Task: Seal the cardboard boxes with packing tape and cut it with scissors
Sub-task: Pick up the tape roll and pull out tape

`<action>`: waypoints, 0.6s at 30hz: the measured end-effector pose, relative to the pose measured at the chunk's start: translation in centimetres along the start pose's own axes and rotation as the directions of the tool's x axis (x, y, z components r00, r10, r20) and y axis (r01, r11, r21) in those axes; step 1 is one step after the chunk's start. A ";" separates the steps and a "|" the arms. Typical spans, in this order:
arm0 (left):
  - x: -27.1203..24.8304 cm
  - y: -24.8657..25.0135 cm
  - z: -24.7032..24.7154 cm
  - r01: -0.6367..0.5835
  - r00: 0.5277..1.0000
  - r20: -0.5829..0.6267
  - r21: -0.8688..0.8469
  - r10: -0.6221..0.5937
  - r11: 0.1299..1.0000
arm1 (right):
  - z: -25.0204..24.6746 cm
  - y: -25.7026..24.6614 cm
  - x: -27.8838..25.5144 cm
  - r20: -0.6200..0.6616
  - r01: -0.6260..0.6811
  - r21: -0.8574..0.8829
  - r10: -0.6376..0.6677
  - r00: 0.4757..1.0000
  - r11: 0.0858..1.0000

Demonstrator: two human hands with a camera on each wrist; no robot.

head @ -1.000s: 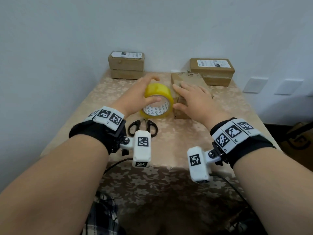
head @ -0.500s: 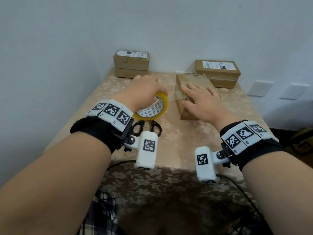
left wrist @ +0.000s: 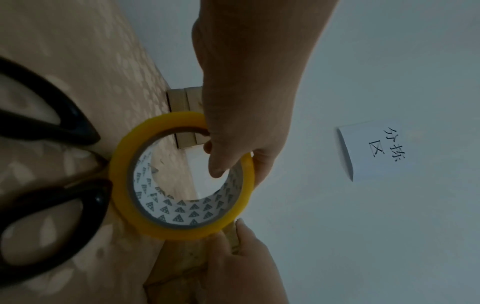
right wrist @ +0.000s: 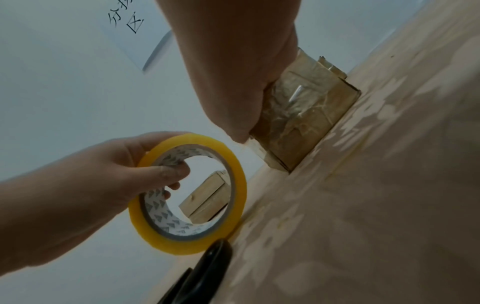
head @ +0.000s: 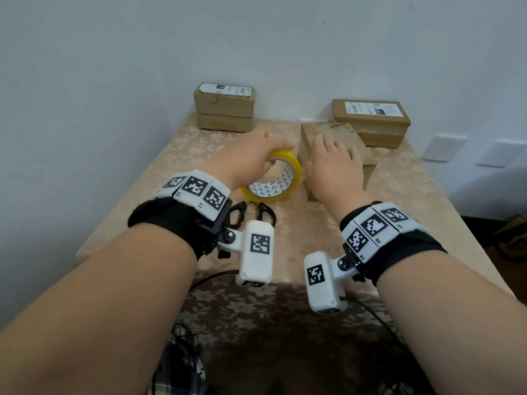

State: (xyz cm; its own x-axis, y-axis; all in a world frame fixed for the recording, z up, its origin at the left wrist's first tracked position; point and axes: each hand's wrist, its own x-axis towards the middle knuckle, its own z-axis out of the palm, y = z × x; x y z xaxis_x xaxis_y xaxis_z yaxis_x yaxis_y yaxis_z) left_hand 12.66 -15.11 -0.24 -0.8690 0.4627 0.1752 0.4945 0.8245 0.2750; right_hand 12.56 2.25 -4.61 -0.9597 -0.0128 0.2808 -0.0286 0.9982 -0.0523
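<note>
Table (head: 142, 212): boxes (head: 333, 155), scissors (head: 265, 215).

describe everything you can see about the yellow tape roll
The tape roll is a wide ring of translucent yellow packing tape wound on a core whose inner face is white with small grey triangles. It stands on edge, tilted, low over the floral tablecloth; whether it touches the cloth is unclear. The left hand grips its top, fingers hooked through the hole. It sits just beyond the black scissors and beside the cardboard box under the right hand.
</note>
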 end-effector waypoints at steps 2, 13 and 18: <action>-0.1 -0.3 0.0 -0.015 0.999 -0.029 -0.023 0.014 1.000 | 0.0 -0.1 -0.1 -0.023 0.007 -0.001 -0.007 1.000 1.000; -0.1 0.0 -0.1 -0.037 0.996 -0.082 0.028 0.040 0.999 | -1.7 2.5 0.1 0.033 0.081 0.541 -0.118 0.992 0.837; 0.1 0.9 -0.6 -0.015 0.994 -0.106 0.075 0.023 0.997 | -5.1 3.5 -1.8 -0.197 0.163 0.698 -0.032 0.980 0.698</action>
State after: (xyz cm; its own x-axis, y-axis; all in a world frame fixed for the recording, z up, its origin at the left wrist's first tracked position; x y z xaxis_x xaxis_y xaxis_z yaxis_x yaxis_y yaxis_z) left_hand 13.05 -14.46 0.56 -0.8506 0.4446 0.2807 0.5050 0.8395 0.2005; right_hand 15.61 6.05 -0.40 -0.8843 -0.0328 0.4658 -0.3715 0.6537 -0.6593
